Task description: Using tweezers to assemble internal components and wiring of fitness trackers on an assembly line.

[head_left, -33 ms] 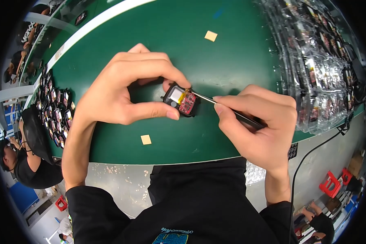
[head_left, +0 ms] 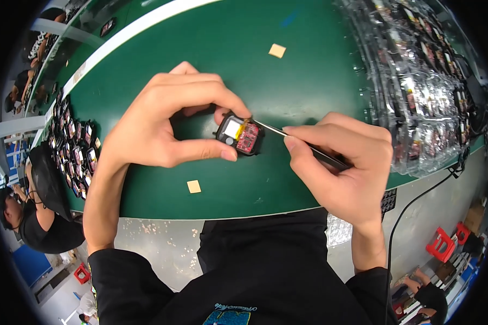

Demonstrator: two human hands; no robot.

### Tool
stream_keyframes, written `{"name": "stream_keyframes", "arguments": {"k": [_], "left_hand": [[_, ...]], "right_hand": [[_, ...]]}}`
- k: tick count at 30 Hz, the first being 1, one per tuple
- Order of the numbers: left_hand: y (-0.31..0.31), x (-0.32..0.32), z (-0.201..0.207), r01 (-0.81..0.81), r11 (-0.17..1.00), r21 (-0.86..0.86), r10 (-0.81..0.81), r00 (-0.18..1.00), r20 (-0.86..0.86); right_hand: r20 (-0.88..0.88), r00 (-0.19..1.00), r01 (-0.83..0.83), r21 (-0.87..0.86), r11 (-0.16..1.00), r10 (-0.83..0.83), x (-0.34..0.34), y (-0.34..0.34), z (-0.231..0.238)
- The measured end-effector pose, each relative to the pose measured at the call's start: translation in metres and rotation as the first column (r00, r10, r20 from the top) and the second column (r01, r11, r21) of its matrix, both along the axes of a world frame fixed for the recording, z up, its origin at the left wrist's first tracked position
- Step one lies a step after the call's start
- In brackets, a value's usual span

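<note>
Between the thumb and index finger of my left hand (head_left: 165, 116) is a small open black device casing (head_left: 223, 134). Inside it sit a white block (head_left: 233, 129), a strip of yellow tape, a red circuit board (head_left: 248, 138) and a round grey part. My right hand (head_left: 347, 162) pinches a pair of dark tweezers (head_left: 274, 129) like a pen. Their bright metal tip points left and meets the casing's upper right edge, close to my left index fingertip. What the tip grips there, if anything, is too small to tell.
Two pale square pads (head_left: 277, 51) (head_left: 193, 186) lie on the green table (head_left: 162, 197). Clear plastic trays (head_left: 428, 97) of similar devices are stacked at the right. More devices (head_left: 76, 146) cluster at the left, where a person (head_left: 43, 219) sits. A black cable (head_left: 412, 208) hangs at the right.
</note>
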State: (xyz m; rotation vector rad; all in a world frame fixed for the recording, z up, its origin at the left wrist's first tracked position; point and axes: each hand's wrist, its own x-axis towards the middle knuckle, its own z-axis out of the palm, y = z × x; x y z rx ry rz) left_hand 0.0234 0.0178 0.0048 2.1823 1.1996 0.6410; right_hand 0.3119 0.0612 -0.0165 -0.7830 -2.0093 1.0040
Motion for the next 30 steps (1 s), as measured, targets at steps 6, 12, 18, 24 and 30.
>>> {"name": "stream_keyframes", "arguments": {"k": [6,12,18,24,30], "left_hand": [[-0.006,0.012,0.002,-0.111,0.989,0.095,0.118,0.99,-0.076],[0.009,0.002,0.011,-0.351,0.935,0.047,0.341,0.928,0.148],[0.092,0.094,0.064,0.033,0.965,0.262,-0.061,0.993,0.099],[0.17,0.186,0.058,0.312,0.849,0.426,-0.333,0.942,-0.026],[0.202,0.21,0.04,0.303,0.795,0.525,-0.326,0.944,-0.051]], "right_hand": [[-0.096,0.993,0.066,0.011,0.998,-0.065,0.0,0.0,-0.006],[-0.192,0.98,0.047,0.005,0.999,-0.045,-0.002,-0.002,-0.012],[-0.18,0.982,0.071,0.062,0.996,-0.059,0.0,0.0,-0.017],[-0.168,0.986,0.003,0.009,1.0,-0.001,-0.003,-0.005,-0.007],[-0.165,0.986,0.021,-0.02,1.0,-0.024,-0.001,-0.006,-0.008]]}}
